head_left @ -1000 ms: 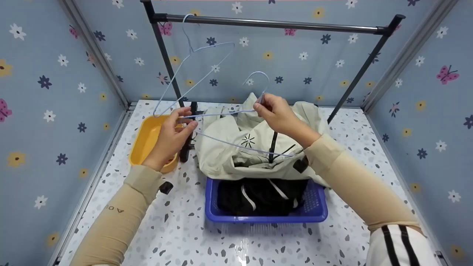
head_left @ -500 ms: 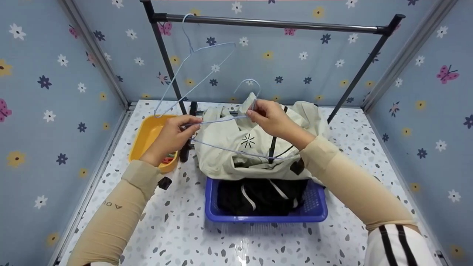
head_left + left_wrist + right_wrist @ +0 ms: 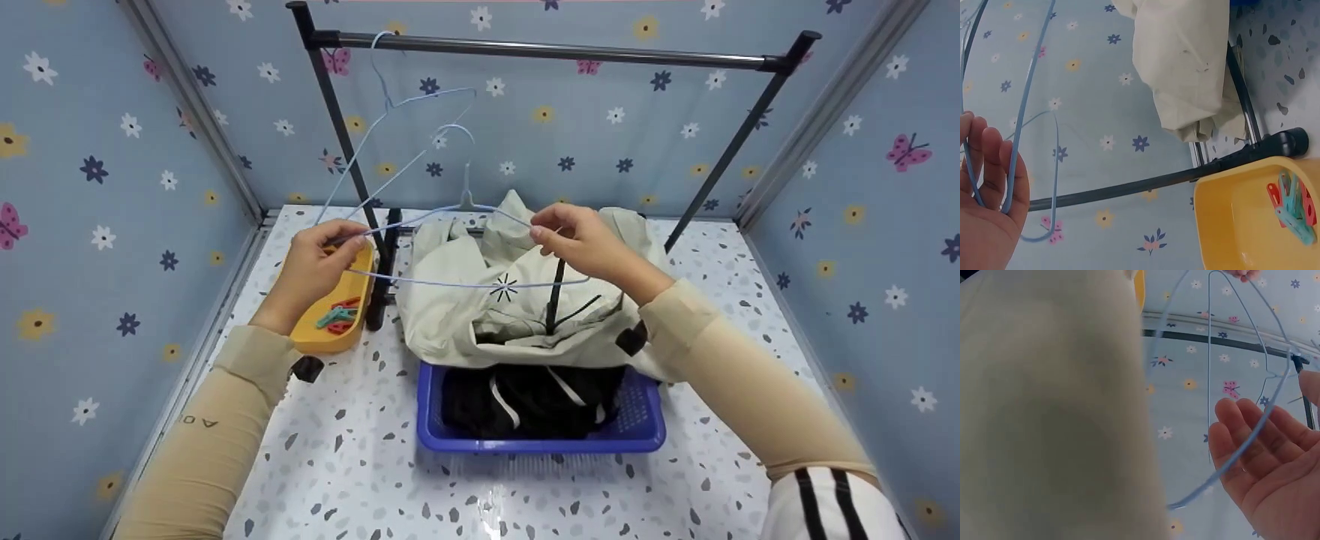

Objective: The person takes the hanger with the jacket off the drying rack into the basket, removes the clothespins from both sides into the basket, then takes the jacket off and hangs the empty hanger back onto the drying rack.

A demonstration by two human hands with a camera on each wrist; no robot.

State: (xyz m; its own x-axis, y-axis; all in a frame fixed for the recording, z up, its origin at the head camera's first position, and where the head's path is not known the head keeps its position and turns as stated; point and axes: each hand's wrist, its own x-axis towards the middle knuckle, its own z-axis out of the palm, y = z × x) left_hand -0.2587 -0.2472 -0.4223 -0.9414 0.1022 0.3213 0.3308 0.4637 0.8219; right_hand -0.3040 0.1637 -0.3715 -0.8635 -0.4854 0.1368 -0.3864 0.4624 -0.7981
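A thin light-blue wire hanger [image 3: 466, 199] is held level above a pale green garment [image 3: 442, 300], its hook pointing up. Its left end lies between the thumb and fingers of my left hand [image 3: 311, 259]; the left wrist view shows its wire [image 3: 1026, 95] running into the curled fingers. At the right shoulder of the hanger is my right hand [image 3: 592, 244]. In the right wrist view its fingers [image 3: 1261, 433] are loosely spread, thumb apart, with the wire passing across them. A second blue hanger [image 3: 388, 106] hangs on the rack bar [image 3: 555, 49].
Under the garment's front edge stands a blue basket [image 3: 540, 446] with black clothing [image 3: 536, 416] inside. On the left, a yellow tray [image 3: 326, 345] contains several red and teal clips [image 3: 339, 316]. Flowered walls enclose the speckled table [image 3: 360, 465] at the back and sides.
The right hand has left the base of the hook and moved right along the hanger. The left hand has drawn left. The hook has shifted left and upward, and the hanger now lies level.
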